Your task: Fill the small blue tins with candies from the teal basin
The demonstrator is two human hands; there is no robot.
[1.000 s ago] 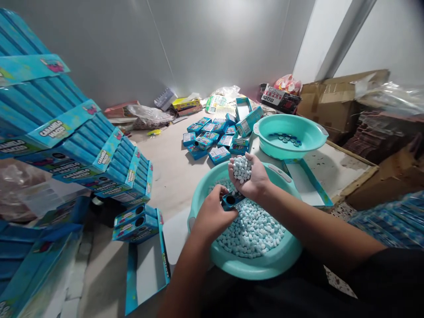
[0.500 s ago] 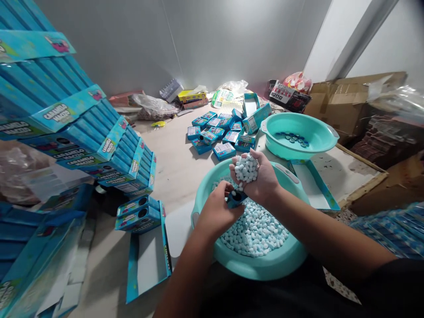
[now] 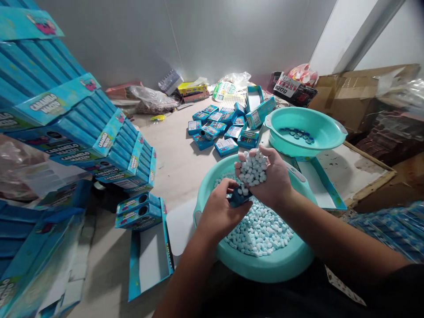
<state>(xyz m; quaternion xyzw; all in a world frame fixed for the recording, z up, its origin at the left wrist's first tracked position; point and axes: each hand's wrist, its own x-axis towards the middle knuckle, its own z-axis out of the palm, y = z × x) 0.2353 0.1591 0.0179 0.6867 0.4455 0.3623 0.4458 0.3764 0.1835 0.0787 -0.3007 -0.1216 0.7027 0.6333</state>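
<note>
My left hand (image 3: 222, 207) is closed around a small blue candy box (image 3: 237, 198), its open end facing up with pale candies at the mouth. Cupped palm up just above it, my right hand (image 3: 273, 179) holds a heap of small pale blue candies (image 3: 253, 168). The heap's lower edge meets the box opening. Both hands are over a turquoise basin (image 3: 265, 270), where many loose candies (image 3: 261, 234) lie. Left of the basin, a blue display tray (image 3: 152, 265) has a couple of filled boxes (image 3: 141, 211) standing at its far end.
Small blue boxes (image 3: 225, 146) lie scattered beyond the basin. A second turquoise basin (image 3: 306, 115) holds several round dark blue-rimmed pieces. Another display tray (image 3: 318, 183) lies at right. Tall stacks of packed trays (image 3: 76, 123) rise at left. Cardboard cartons (image 3: 347, 95) stand at far right.
Candies now show in the box's mouth, where a dark opening showed before. My right hand has tipped slightly toward the box. The whole view has shifted a little.
</note>
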